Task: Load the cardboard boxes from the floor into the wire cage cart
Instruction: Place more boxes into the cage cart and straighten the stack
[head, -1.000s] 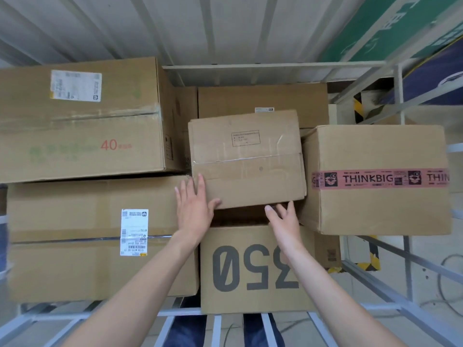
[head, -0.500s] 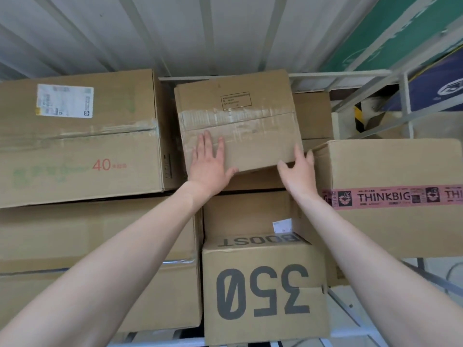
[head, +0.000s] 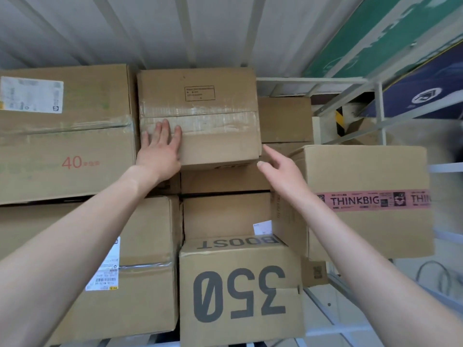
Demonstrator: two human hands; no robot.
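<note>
A small taped cardboard box (head: pixel 215 106) sits high in the stack inside the wire cage cart (head: pixel 375 103), squeezed beside the big box marked 40 (head: pixel 62 146). My left hand (head: pixel 160 151) lies flat against its front face, fingers spread. My right hand (head: pixel 280 171) hovers just off the box's lower right corner, fingers apart, holding nothing. Below stand the box marked 350 (head: pixel 240 294) and, to the right, the box with pink THINKBIG tape (head: pixel 370 204).
A large box with a white shipping label (head: pixel 105 269) fills the lower left. More boxes (head: pixel 283 118) sit behind the small one. White corrugated wall (head: pixel 200 28) stands behind the cart. Cart bars (head: pixel 333 319) run along the lower right.
The small box went up and back onto the stack, against the box marked 40. My right hand came off its corner; my left hand still presses its front.
</note>
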